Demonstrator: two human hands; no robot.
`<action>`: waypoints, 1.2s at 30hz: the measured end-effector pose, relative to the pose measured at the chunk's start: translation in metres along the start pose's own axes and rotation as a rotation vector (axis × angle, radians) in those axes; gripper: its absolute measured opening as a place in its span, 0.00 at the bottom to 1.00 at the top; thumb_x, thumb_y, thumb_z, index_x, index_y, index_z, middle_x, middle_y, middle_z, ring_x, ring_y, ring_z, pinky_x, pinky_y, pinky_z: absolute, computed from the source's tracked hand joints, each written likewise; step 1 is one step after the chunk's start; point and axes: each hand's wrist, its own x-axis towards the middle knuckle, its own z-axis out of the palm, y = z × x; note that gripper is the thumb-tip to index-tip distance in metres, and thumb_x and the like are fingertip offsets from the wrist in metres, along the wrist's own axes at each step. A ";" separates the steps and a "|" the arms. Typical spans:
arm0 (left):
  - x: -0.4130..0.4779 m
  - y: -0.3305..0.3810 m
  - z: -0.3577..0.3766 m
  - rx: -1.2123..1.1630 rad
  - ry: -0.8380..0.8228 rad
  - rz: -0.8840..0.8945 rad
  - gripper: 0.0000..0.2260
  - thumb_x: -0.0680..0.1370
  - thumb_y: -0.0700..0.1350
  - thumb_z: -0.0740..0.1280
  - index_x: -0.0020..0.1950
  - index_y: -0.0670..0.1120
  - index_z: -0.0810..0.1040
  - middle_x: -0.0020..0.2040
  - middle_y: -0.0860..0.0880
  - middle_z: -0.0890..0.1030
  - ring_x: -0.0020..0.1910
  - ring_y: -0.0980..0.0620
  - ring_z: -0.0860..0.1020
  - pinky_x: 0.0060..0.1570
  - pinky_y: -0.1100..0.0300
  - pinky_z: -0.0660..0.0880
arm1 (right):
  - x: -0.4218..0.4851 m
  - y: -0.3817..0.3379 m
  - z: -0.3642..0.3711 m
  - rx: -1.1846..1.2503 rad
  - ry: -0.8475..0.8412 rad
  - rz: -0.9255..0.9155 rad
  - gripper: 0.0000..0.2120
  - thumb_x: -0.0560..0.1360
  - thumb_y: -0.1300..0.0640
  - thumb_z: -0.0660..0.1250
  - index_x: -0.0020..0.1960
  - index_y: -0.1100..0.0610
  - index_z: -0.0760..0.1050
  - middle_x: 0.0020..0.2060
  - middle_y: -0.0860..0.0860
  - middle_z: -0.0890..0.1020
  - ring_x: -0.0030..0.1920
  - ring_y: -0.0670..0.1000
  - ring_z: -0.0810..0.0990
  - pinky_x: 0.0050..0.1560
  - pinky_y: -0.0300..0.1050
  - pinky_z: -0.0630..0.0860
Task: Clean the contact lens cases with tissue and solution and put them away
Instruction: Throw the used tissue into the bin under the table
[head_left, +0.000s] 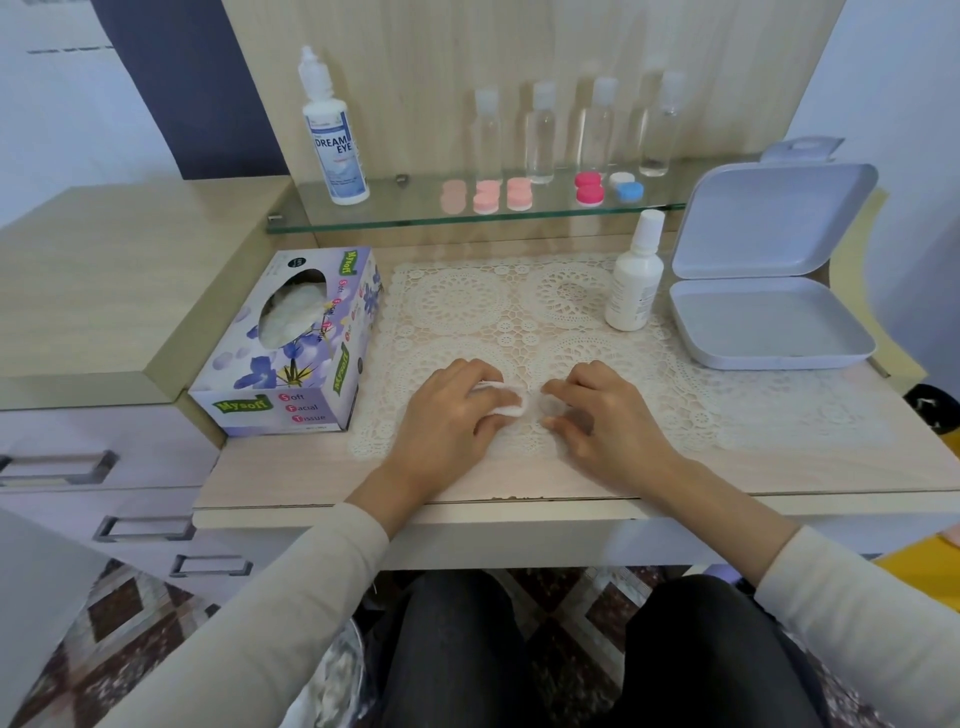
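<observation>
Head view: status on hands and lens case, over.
Left hand grips white lens case over lace mat. Right hand pinches small pale piece beside it. Nothing blocking.

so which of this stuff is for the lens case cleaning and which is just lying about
For the job: white case in left hand, what looks like its cap in right hand, tissue box, solution bottle, small white bottle, coloured cases on the shelf, open grey box.
Just lying about: four clear bottles, lace mat, drawers.

Four clear bottles (540, 135) on a glass shelf (405, 203), lace mat (467, 301) on the wooden desk (291, 467), drawers (78, 519) at left.
</observation>
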 end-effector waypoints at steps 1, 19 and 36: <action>-0.001 -0.001 0.000 -0.002 -0.002 0.008 0.08 0.73 0.45 0.65 0.45 0.44 0.82 0.43 0.45 0.79 0.43 0.53 0.70 0.40 0.62 0.67 | 0.000 0.000 0.000 -0.004 0.002 -0.002 0.09 0.66 0.61 0.68 0.46 0.62 0.80 0.34 0.51 0.73 0.37 0.48 0.67 0.40 0.36 0.60; -0.002 -0.001 0.003 -0.078 -0.024 -0.006 0.08 0.74 0.41 0.63 0.45 0.41 0.81 0.44 0.43 0.78 0.44 0.51 0.71 0.40 0.59 0.70 | -0.001 0.001 0.002 -0.003 0.006 -0.029 0.09 0.65 0.62 0.70 0.45 0.63 0.79 0.33 0.54 0.74 0.36 0.50 0.68 0.38 0.42 0.64; 0.002 0.005 0.000 -0.041 -0.068 -0.010 0.09 0.73 0.41 0.60 0.42 0.39 0.80 0.39 0.43 0.74 0.41 0.52 0.66 0.37 0.65 0.63 | 0.000 -0.001 0.001 -0.036 -0.013 -0.042 0.10 0.65 0.64 0.72 0.46 0.63 0.79 0.34 0.54 0.74 0.35 0.54 0.72 0.37 0.39 0.62</action>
